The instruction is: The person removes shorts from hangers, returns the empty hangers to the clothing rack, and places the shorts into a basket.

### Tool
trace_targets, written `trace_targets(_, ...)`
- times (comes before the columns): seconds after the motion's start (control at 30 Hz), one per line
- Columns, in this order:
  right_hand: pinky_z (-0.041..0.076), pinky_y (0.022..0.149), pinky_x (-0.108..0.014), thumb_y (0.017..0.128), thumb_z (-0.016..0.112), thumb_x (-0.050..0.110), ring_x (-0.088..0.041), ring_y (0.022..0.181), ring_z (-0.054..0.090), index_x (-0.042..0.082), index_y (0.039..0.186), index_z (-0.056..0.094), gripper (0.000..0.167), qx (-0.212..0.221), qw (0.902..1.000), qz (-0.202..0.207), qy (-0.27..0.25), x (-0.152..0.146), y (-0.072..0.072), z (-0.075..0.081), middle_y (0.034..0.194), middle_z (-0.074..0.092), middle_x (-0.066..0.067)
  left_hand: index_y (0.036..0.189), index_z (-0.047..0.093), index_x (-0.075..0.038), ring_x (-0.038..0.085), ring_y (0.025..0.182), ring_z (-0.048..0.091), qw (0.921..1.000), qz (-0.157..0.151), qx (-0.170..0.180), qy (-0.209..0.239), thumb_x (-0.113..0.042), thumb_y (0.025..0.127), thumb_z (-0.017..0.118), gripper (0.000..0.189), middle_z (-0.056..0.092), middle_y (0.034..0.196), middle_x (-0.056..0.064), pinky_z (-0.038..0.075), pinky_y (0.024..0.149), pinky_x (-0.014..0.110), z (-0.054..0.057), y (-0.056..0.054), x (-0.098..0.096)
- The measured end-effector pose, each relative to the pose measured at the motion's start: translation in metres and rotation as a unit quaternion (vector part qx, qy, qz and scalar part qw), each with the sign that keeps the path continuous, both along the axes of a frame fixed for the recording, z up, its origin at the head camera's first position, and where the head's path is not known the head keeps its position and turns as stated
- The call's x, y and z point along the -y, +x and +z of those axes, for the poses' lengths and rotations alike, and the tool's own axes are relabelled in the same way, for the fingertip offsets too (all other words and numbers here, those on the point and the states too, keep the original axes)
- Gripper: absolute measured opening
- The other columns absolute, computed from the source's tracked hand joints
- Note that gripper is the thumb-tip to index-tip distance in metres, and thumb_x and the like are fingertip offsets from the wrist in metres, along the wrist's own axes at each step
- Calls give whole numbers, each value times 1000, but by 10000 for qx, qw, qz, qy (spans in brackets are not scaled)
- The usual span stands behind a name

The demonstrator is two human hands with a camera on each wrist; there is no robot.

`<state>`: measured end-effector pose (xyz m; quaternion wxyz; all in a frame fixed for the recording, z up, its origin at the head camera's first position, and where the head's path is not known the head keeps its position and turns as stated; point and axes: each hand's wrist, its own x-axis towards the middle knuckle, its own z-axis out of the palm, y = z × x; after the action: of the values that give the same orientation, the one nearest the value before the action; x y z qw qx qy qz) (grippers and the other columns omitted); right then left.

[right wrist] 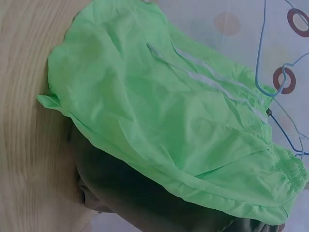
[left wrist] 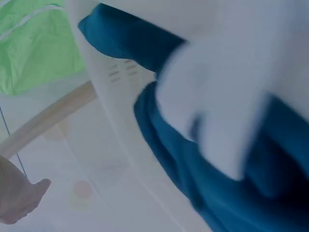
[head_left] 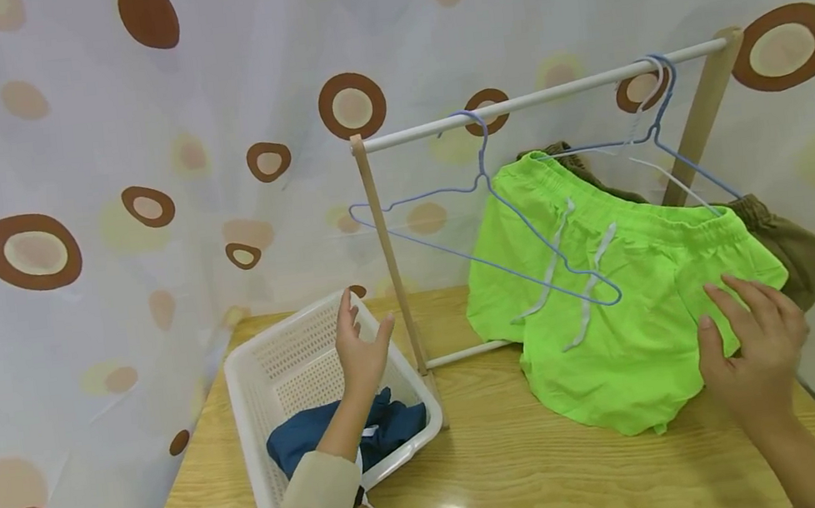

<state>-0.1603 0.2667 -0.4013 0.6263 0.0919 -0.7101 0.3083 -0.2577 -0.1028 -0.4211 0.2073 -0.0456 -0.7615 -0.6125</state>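
Note:
My left hand (head_left: 361, 358) is raised over the white basket (head_left: 240, 428), its fingers extended and holding nothing. Inside that basket lies a crumpled dark blue garment (head_left: 298, 436), also close up in the left wrist view as blue cloth (left wrist: 181, 154). Bright green shorts (head_left: 622, 322) with white drawstrings hang from the rack at the right. Near their right side is my right hand (head_left: 758, 352), fingers loosely bent and gripping nothing; contact with the cloth cannot be told. Brown shorts (head_left: 800, 255) hang behind the green ones. A bare blue hanger (head_left: 446, 262) hangs in front of them.
The rack has a white top rail (head_left: 555, 93) and wooden posts (head_left: 385, 240), one close to the basket's right side. A white hanger (head_left: 670, 174) and another blue hanger (head_left: 699, 160) bear the shorts. Behind the wooden table (head_left: 523, 475) hangs a patterned curtain (head_left: 106, 322).

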Motion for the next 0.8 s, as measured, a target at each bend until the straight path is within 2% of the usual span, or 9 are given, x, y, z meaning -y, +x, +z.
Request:
trace_targets(0.17,27,103,-47,89,53,31,-47,108,50,-11,95,66,44,-254,9992,-293,-115,-9,-9,13,103,61,-34,147,25,-11,31,137,30,9998,-115,8,144,-21,87,66,73,27,152,10,28,113,47,10,-12,-18)
trace_targets(0.4,21,106,-50,89,50,30,-48,115,43,-9,108,62,46,316,9969,-714,119,-36,-24,19,115,56,-32,146,26,-10,30,136,33,9984,-131,-24,554,-18,87,65,72,27,152,9,31,112,44,20,-24,-37)
trace_targets(0.5,22,106,-50,87,50,22,-47,113,44,-10,108,62,40,430,9958,-806,40,-44,-31,21,114,56,-33,146,27,-10,31,135,35,9985,-182,12,511,-20,87,65,71,28,152,9,33,111,45,20,-30,-44)
trace_targets(0.63,23,104,-51,82,50,15,-50,110,46,-11,106,62,38,625,9944,-843,-89,-50,-39,20,113,56,-34,145,29,-9,35,129,42,9984,-162,-70,546,-18,88,64,68,34,148,13,44,101,47,17,-35,-53)
trace_targets(0.8,31,93,-61,80,51,12,-52,108,48,-8,111,61,38,1022,9912,-803,-252,-55,-43,16,114,57,-32,142,35,-4,37,122,50,9973,125,-339,640,-8,90,58,57,46,138,20,51,91,47,13,-37,-62)
